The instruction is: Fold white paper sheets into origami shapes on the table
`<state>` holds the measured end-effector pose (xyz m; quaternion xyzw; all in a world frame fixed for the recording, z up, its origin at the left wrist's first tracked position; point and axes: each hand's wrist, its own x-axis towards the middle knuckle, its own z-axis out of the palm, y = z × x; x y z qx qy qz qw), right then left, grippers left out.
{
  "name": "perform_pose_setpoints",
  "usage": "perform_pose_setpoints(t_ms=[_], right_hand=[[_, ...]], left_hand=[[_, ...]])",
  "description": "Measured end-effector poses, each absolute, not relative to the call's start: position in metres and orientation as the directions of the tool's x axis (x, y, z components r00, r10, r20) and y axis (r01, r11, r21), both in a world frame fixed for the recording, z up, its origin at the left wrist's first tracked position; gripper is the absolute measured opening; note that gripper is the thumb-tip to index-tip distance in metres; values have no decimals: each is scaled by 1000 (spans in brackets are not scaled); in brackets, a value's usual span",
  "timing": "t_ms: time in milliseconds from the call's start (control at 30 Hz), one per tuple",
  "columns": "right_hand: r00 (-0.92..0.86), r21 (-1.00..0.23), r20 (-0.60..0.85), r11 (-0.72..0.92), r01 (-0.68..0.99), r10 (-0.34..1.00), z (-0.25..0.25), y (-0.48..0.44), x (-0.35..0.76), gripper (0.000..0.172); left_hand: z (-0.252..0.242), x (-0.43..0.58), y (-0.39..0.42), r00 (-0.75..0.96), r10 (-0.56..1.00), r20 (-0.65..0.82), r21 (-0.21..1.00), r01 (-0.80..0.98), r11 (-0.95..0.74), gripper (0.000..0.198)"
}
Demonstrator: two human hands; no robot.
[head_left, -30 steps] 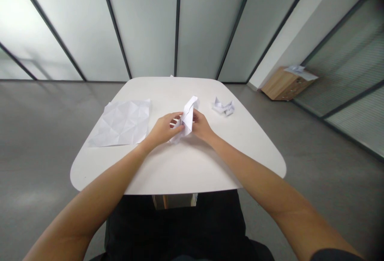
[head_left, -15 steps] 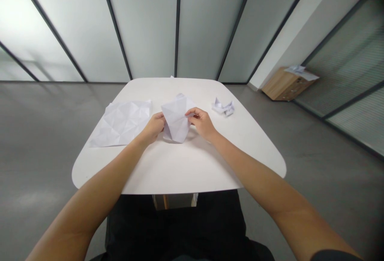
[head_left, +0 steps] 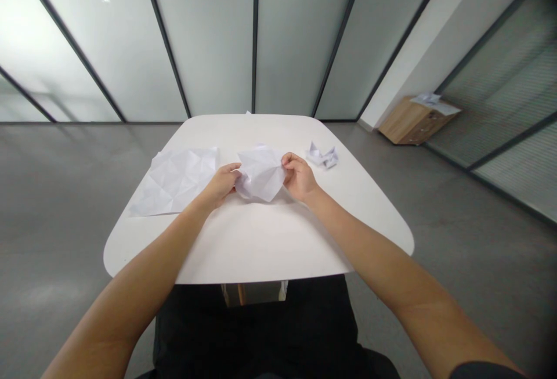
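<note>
A creased white paper sheet (head_left: 261,179) is held just above the white table (head_left: 261,239), spread between both hands. My left hand (head_left: 223,184) pinches its left edge with closed fingers. My right hand (head_left: 298,177) grips its right edge, fingers curled round the paper. The sheet shows many fold lines and bulges in the middle.
A larger creased sheet (head_left: 176,179) lies flat on the table's left side. A small folded paper figure (head_left: 322,155) sits at the right rear. A wooden cabinet (head_left: 411,121) with papers on top stands by the glass wall at the right.
The paper was a narrow folded shape held upright between the hands. It has been pulled open sideways into a wider sheet, and the hands have moved apart.
</note>
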<state>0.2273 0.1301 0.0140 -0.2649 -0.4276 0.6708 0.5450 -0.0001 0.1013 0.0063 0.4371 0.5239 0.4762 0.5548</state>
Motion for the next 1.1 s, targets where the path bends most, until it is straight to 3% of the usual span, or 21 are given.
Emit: perform_pose_setpoints(t_ms=[400, 567, 700, 967, 1100], right_hand=[[-173, -867, 143, 39, -497, 975, 17, 131, 229, 26], [-193, -914, 58, -26, -405, 979, 11, 131, 222, 60], [-255, -926, 18, -81, -369, 967, 5, 132, 219, 83], [-400, -904, 42, -135, -405, 916, 13, 126, 221, 66], [-396, -892, 60, -128, -433, 916, 17, 126, 225, 59]], left_hand=[[13, -1, 101, -44, 996, -75, 997, -26, 74, 46], [14, 3, 97, 23, 995, 93, 996, 0, -93, 42], [14, 5, 93, 120, 984, 129, 991, 6, -130, 41], [16, 7, 83, 343, 929, 137, 989, -101, -108, 50], [18, 10, 80, 359, 930, 78, 981, -193, -8, 59]])
